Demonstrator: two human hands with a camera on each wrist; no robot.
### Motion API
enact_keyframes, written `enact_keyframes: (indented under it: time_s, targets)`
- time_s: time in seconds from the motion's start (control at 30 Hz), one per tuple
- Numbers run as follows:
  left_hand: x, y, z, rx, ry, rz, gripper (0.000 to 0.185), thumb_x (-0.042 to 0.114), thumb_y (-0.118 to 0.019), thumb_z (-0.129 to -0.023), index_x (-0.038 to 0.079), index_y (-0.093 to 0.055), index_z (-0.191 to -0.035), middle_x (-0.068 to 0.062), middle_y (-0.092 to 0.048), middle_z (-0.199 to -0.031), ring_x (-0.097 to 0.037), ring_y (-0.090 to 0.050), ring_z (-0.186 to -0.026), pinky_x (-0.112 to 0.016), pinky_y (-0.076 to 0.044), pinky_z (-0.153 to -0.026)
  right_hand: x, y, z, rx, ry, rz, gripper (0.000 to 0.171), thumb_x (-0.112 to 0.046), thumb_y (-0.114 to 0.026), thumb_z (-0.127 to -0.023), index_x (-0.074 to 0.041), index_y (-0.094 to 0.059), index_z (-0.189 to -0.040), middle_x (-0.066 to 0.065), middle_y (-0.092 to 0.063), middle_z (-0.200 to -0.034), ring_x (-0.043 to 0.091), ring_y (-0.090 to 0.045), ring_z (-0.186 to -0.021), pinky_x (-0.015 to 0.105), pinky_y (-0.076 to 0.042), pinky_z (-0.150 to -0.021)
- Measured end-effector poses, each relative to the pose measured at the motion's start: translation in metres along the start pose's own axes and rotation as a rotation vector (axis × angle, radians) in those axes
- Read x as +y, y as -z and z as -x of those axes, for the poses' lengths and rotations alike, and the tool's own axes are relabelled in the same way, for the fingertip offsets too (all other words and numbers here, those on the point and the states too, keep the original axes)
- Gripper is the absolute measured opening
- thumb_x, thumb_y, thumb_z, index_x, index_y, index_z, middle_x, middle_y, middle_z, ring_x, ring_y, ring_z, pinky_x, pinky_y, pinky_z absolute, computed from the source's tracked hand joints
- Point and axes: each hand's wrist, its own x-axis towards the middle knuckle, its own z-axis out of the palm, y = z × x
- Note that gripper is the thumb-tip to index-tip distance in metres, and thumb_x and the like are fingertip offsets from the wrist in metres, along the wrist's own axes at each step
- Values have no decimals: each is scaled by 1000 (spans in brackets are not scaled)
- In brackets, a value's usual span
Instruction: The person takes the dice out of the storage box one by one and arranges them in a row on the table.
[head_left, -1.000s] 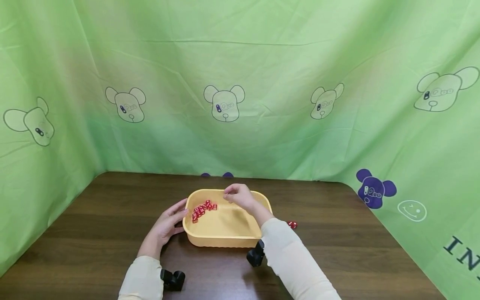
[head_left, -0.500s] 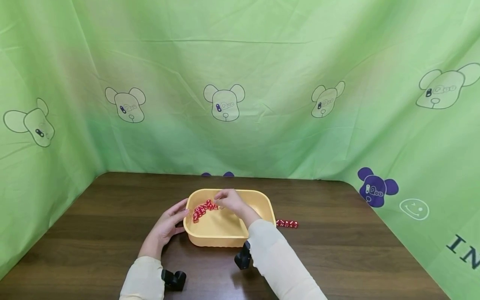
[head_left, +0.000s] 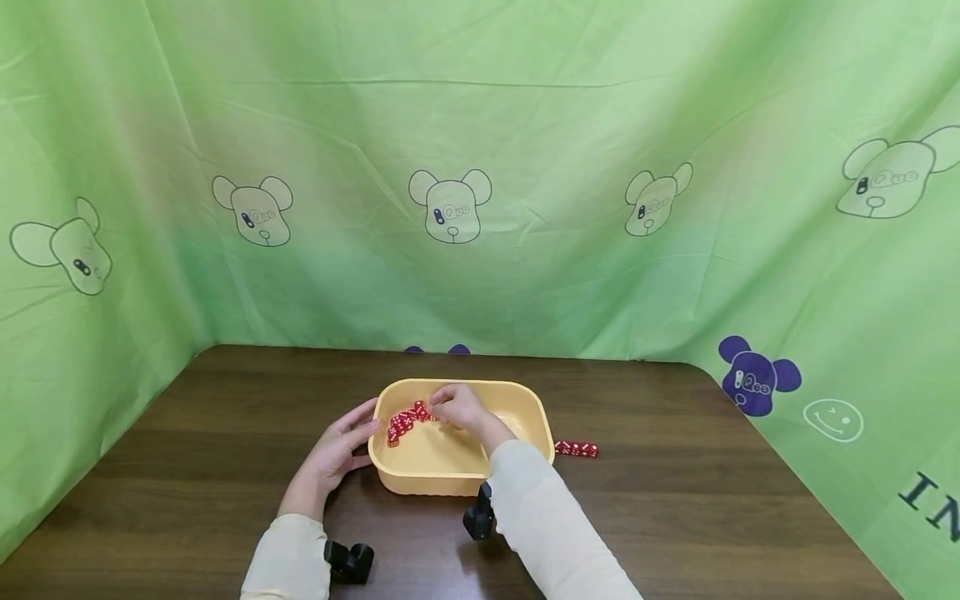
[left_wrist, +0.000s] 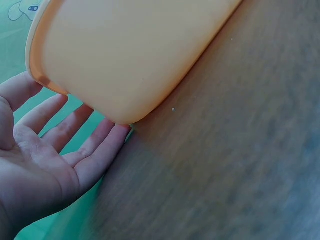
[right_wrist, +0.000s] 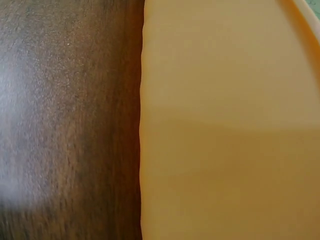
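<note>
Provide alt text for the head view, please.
A person's right hand reaches into a yellow tub beside clustered red dice, while the left hand touches the tub's left end. To the right, a row of dice lies on a brown table.

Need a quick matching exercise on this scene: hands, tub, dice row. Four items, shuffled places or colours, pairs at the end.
Column 1
1. Left hand
2. Dice row
3. Right hand
4. Tub

Column 2
A. Over the inside of the tub
B. Yellow
C. Touching the tub's left end
D. Red, on the table, to the right of the tub

Pairs
1-C, 2-D, 3-A, 4-B
</note>
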Motion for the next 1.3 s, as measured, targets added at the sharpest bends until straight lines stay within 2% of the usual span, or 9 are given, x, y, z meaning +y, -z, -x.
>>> enact_keyframes:
  time_s: [0.33,0.5,0.53,0.73,0.77,1.03,1.3]
  targets:
    - [0,-1,0,-1,-5,-6,49,13,-51,-86,11,-36,-132,-15,-36,-130,-30,-43,-107,-42,-45,-72,7,-2,-5,20,-33,-16,15,8,-58,-75,9,-58,-90,6,-53,-68,12,-45,-51,20,-40,-47]
    - [1,-1,0,1,-3,-5,49,13,-52,-86,11,-36,-132,-16,-36,-129,-30,-43,-107,-42,-45,-72,11,-2,-8,22,-38,39,14,7,-59,-74,7,-60,-88,7,-54,-68,13,-46,-51,21,-41,-48]
    - [1,-1,0,-1,-2,-7,49,13,-51,-86,11,-36,-132,-16,-36,-129,-30,-43,-107,-42,-44,-72,14,-2,-9,21,-26,53,11,7,-60,-73,3,-62,-84,5,-55,-67,12,-47,-50,21,-41,-48]
    - [2,-1,0,-9,0,-4,48,12,-50,-87,11,-35,-132,-16,-36,-129,-30,-42,-109,-42,-44,-73,17,-2,-9,22,36,133,8,5,-62,-70,2,-63,-77,2,-55,-70,10,-46,-51,21,-42,-49]
    - [2,-1,0,-11,-1,-2,48,12,-50,-87,10,-35,-132,-17,-36,-129,-31,-42,-109,-43,-44,-73,15,-3,-7,24,35,145,11,5,-62,-70,5,-63,-81,4,-55,-72,11,-45,-52,22,-41,-49]
    - [2,0,0,-22,-2,12,48,11,-50,-87,9,-34,-133,-18,-35,-129,-31,-41,-109,-43,-43,-75,10,-4,-2,7,52,227,11,3,-64,-68,3,-63,-78,3,-52,-68,10,-44,-51,21,-39,-48]
    - [1,0,1,-12,-3,13,48,11,-50,-87,9,-34,-132,-18,-35,-129,-32,-41,-109,-43,-44,-74,10,-6,-1,-12,65,327,8,1,-67,-68,-1,-62,-72,2,-52,-74,12,-44,-61,22,-38,-54]
